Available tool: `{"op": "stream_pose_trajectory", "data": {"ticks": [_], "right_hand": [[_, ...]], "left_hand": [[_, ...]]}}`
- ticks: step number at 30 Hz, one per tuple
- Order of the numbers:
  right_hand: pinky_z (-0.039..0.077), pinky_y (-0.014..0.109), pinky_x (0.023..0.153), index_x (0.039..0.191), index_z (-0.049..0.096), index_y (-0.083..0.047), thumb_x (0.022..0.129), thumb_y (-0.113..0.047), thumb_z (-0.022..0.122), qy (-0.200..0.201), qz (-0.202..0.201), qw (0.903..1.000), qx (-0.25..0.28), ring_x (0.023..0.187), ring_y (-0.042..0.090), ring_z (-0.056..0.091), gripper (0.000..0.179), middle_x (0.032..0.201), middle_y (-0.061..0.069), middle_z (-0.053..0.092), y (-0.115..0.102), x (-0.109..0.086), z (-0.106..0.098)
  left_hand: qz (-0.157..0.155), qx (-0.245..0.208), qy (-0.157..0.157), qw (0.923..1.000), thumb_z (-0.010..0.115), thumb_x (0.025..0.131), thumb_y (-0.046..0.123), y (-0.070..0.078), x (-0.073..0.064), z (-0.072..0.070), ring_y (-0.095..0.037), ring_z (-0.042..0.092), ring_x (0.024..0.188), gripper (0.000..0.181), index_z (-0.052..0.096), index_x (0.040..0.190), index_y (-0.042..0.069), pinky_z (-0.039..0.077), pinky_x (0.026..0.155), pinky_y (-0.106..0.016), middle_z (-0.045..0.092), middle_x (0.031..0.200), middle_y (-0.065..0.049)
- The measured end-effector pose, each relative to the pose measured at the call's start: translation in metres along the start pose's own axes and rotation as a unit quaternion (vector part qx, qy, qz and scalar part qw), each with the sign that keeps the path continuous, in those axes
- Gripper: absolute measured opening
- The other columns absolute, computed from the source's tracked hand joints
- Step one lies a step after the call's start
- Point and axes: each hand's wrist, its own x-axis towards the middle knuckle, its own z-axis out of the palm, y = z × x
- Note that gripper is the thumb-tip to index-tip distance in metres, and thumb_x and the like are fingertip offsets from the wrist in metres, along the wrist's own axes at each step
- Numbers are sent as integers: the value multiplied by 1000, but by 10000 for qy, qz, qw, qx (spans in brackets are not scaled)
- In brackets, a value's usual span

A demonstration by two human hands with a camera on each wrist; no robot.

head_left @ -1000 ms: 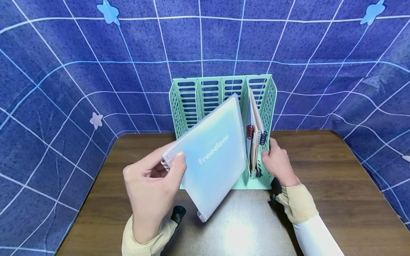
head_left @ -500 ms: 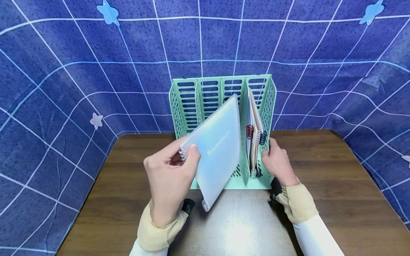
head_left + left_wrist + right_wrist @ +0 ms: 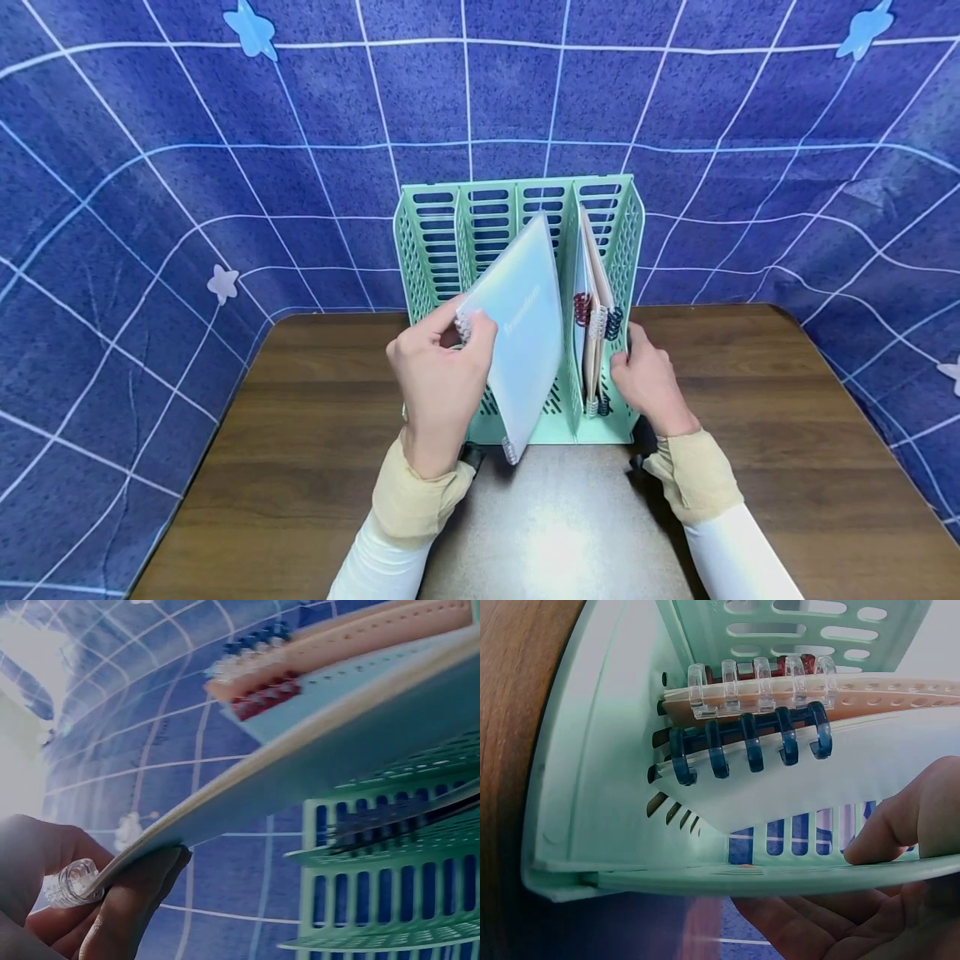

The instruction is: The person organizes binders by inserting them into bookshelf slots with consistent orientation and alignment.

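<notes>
My left hand (image 3: 442,375) pinches a pale blue ring-bound notebook (image 3: 528,333) by its upper spine corner, thumb on the cover. The notebook is tilted, its far part inside the mint-green file rack (image 3: 551,429), left of the rack's right divider. Its clear rings (image 3: 75,883) show beside my fingers in the left wrist view. My right hand (image 3: 651,377) grips the rack's right side wall, thumb inside and fingers outside. In the rightmost compartment stand several notebooks with red rings (image 3: 582,309), clear rings (image 3: 761,686) and dark blue rings (image 3: 750,742).
The rack stands near the back of a brown wooden table (image 3: 315,467). Behind hangs a blue gridded cloth (image 3: 315,100) with star shapes. A dark ringed edge (image 3: 382,821) shows in another rack compartment in the left wrist view.
My left hand has moved right and away from me, carrying the notebook deeper into the rack and turning it more upright. The right hand keeps its grip on the side wall.
</notes>
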Motion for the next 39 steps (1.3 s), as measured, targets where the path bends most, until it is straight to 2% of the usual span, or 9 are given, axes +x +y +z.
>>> {"op": "stream_pose_trajectory", "data": {"ticks": [8,13,17,23,26,32,39], "right_hand": [[51,61,80,156,37,-5,100,-16,45,91,-40,9999,39,102,51,65,57,127,32,64,1,0,1],[51,62,80,155,38,-5,100,-16,45,99,-54,9999,44,102,52,65,56,126,33,65,2,0,2],[51,61,79,155,38,-5,100,-15,45,88,-51,9999,54,100,51,65,56,125,32,65,2,0,2],[52,58,77,155,38,-5,100,-15,46,83,-83,9999,57,97,47,65,57,125,32,65,1,1,1],[52,58,75,156,37,-4,100,-15,45,60,-71,9999,58,95,46,65,57,126,32,65,1,0,1],[51,60,79,156,37,-6,100,-15,45,69,-21,9999,70,101,50,65,57,126,32,65,1,0,0],[52,57,75,155,38,-5,100,-15,45,57,-41,9999,82,95,45,65,57,125,31,66,1,1,1]], "left_hand": [[31,15,372,9993,66,84,4,-20,4,28,-6,70,63,29,84,102,17,54,54,-25,78,82,1],[127,-36,512,9986,65,85,4,-31,3,45,-10,72,65,27,84,101,14,57,57,-29,79,83,-2],[120,9,566,9983,65,85,5,-40,0,56,-10,73,68,27,84,102,15,58,61,-30,79,84,-2],[57,-60,568,9983,66,88,6,-50,-4,67,-9,75,77,28,83,107,17,61,69,-31,79,95,-3],[168,-88,588,9981,66,89,6,-53,-6,71,-9,75,82,29,82,111,16,61,72,-32,79,99,-5],[587,-76,652,9961,67,90,5,-59,-9,79,-13,76,89,29,81,114,12,62,75,-33,79,101,-8],[973,154,728,9925,68,89,4,-66,-12,84,-13,73,74,30,80,116,13,58,60,-30,80,97,-5]]}}
